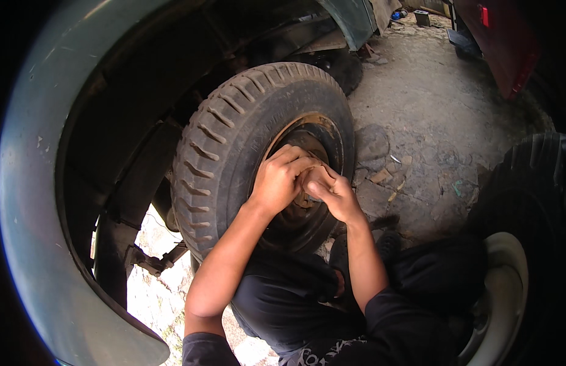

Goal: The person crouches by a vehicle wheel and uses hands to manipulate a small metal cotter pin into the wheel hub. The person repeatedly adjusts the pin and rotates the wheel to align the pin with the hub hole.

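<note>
A worn black tyre (228,131) with deep tread blocks stands upright on its wheel, under a vehicle's arch. In front of its rusty, dark rim (298,125), my two hands meet at the hub. My left hand (283,177) has its fingers bent and drawn together. Close against it, my right hand (334,192) is closed too, thumb pressed inward. Something brownish seems to sit between the fingers, but it blends with them and I cannot make out its kind. The hands hide much of the hub's middle.
A grey-green fender (36,152) curves around the left side. At right stands another dark tyre (533,177) with a pale rim (508,268). Stones and debris lie on the rough ground (429,104). A dark red panel (502,49) hangs at upper right. My bent legs are below.
</note>
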{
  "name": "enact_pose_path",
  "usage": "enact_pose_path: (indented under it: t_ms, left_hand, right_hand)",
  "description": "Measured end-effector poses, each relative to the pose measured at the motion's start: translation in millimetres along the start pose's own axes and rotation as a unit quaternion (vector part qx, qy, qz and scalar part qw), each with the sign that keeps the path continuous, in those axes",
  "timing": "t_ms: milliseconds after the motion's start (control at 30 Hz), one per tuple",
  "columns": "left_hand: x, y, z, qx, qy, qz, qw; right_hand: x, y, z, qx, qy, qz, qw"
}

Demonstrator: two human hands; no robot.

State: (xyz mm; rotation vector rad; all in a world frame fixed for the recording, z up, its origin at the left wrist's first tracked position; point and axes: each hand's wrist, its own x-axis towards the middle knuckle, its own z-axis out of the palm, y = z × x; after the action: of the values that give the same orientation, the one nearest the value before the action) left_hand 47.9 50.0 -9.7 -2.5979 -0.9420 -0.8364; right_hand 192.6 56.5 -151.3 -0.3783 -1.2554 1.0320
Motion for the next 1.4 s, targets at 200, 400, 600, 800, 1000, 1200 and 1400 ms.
enact_pose_path:
  t_ms: [200, 400, 600, 800, 1000, 1200, 1400]
  left_hand:
    - [1, -3, -8, -0.004, 0.003, -0.015, 1.000]
    - [18, 2, -53, 0.049, 0.186, 0.009, 0.981]
    - [12, 2, -72, 0.073, 0.253, -0.038, 0.964]
    - [16, -2, -69, 0.058, 0.262, -0.023, 0.963]
    - [13, -1, -71, 0.058, 0.259, -0.035, 0.964]
    - [20, -2, -71, 0.072, 0.274, -0.010, 0.959]
    - [17, -4, -91, 0.153, 0.324, -0.041, 0.933]
  right_hand:
    - [13, 18, 16, -0.142, 0.208, -0.040, 0.967]
    - [78, 54, 9, -0.291, 0.327, -0.087, 0.895]
    - [61, 62, 67, -0.413, -0.029, 0.023, 0.910]
    - [60, 69, 55, -0.327, 0.017, 0.071, 0.942]
    - [79, 74, 55, -0.366, 0.003, 0.072, 0.928]
    - [89, 86, 34, -0.248, 0.106, 0.140, 0.953]
    - [66, 61, 46, -0.281, -0.066, -0.007, 0.957]
